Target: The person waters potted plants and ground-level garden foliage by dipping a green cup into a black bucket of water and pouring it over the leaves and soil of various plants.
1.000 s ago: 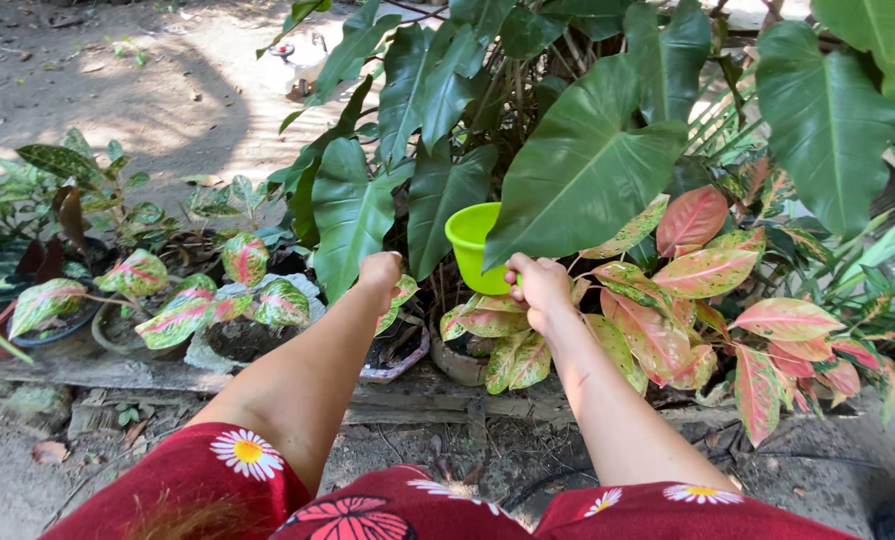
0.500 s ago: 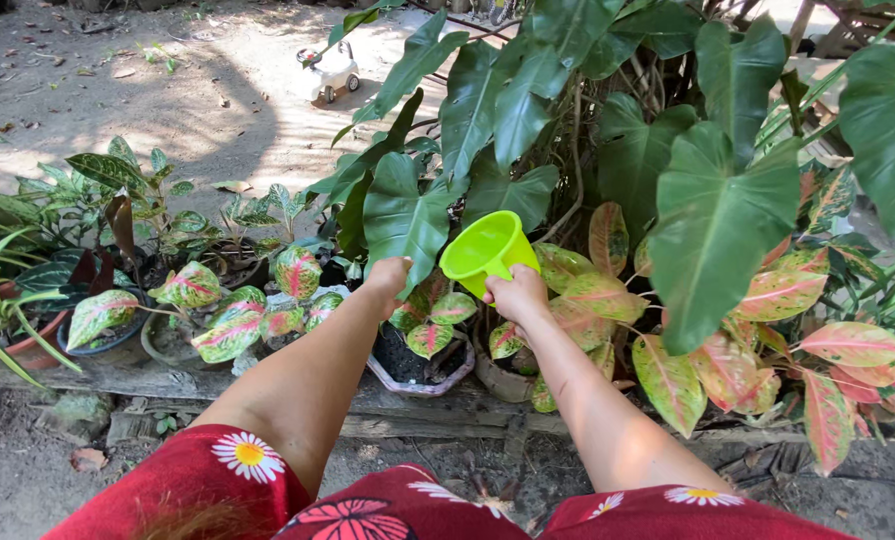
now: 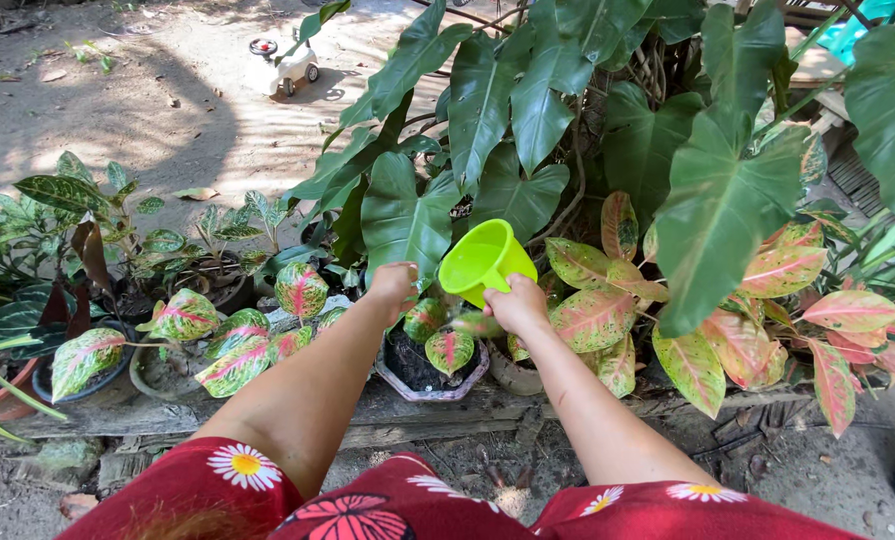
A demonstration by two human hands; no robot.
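The lime-green plastic scoop (image 3: 480,260) sits in the person's right hand (image 3: 516,305), gripped from below with the fingers curled round its lower end, so that its open mouth tilts up and to the left. It hangs above a small potted plant with pink-and-green leaves (image 3: 446,345) that grows out of dark soil in a pale angular pot (image 3: 423,385). The left hand (image 3: 396,283) is just to the left of the scoop, apart from it, with the fingers bent inward among the leaves near the pot; whether they pinch a leaf cannot be told from this view. Both bare forearms stretch forward from a red garment printed with white daisies (image 3: 248,468) at the bottom edge.

The pot stands on a weathered wooden plank (image 3: 448,415) laid along the ground. To its left on the same line are more variegated pink-green plants (image 3: 238,350) in dark round pots, and farther left a terracotta pot (image 3: 8,400) with darker foliage. Right of the scoop a cluster of pink-veined leaves (image 3: 768,320) spreads outward. Behind and above everything, large glossy green arrow-shaped leaves (image 3: 718,200) hang over the scene, one of them just behind the scoop. On the sunlit dirt ground beyond, well apart from the hands, stands a small white toy car (image 3: 288,62).
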